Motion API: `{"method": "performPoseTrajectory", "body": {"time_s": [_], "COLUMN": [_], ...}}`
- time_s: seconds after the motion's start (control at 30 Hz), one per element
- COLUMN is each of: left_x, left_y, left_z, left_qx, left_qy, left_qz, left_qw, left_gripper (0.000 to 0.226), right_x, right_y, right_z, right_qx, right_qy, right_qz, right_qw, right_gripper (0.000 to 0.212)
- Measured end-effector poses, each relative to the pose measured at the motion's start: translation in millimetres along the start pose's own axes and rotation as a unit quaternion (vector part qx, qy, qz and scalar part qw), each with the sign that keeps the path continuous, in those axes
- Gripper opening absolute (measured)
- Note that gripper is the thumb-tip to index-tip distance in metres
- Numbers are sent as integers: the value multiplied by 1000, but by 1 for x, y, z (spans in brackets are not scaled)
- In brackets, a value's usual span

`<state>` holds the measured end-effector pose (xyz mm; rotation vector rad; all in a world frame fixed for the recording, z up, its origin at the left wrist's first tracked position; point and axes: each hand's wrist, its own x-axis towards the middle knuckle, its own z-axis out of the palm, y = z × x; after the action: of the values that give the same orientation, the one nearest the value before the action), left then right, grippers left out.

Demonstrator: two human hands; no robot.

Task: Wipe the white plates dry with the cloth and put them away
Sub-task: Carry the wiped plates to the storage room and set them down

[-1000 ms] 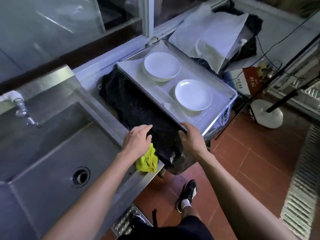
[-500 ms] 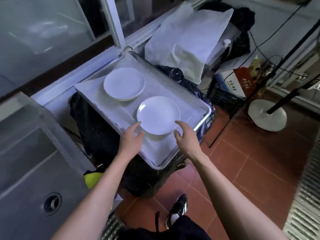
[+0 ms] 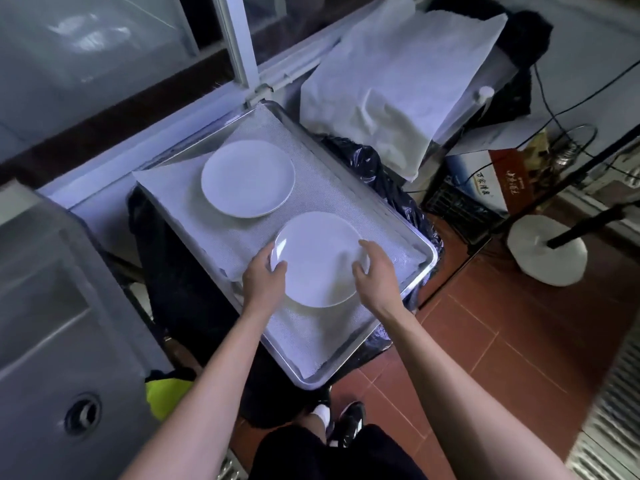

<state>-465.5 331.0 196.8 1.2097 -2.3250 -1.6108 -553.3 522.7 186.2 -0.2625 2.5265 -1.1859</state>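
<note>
The near white plate point(image 3: 317, 259) lies at the centre of the frame on the metal tray point(image 3: 412, 285), its near edge lifted a little off the tray's lining. The left hand point(image 3: 264, 279) grips its left rim, thumb over the top and fingers curled under. The right hand point(image 3: 375, 271) curls round the right rim, fingertips on the plate's edge. A second white plate point(image 3: 248, 178) lies flat just beyond, toward the upper left, apart from the first; whether it is one plate or a stack cannot be told.

The tray is lined with a pale mesh sheet point(image 3: 332, 327) and rests on something draped in black plastic point(image 3: 180, 289). At the lower left, a yellow-green cloth point(image 3: 162, 393) hangs at the edge of the steel sink point(image 3: 52, 358), whose drain shows near the bottom left corner. A window frame runs across the upper left. A white sack point(image 3: 398, 88) leans at the upper centre, with a printed box point(image 3: 485, 181) and cables to its right. The floor at the lower right is red tile, with a white round stand base point(image 3: 547, 251) on it.

Half a second ago both hands hovered open beside the plate, which lay flat; now they have closed on its rims. A second ago the left hand held the cloth at the sink's edge.
</note>
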Motion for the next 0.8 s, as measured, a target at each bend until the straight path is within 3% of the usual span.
{"method": "performPoseTrajectory", "body": {"time_s": [0.17, 0.37, 0.53, 0.8], "left_x": [23, 40, 47, 46], "left_y": [-7, -11, -8, -13], "left_z": [5, 12, 25, 42], "left_qx": [-41, -37, -48, -105], "left_qy": [5, -14, 16, 71], "left_qz": [-10, -41, -48, -37], "left_qw": [999, 998, 998, 991], "left_gripper": [36, 48, 58, 54], "right_x": [23, 40, 50, 58], "right_y": [1, 4, 8, 15], "right_z": [14, 23, 29, 35], "right_qx": [-2, 11, 46, 77], "right_qy": [-6, -5, 0, 11], "right_qz": [30, 56, 77, 80], "right_qw": [1000, 998, 996, 994], "right_gripper": [53, 57, 60, 57]}}
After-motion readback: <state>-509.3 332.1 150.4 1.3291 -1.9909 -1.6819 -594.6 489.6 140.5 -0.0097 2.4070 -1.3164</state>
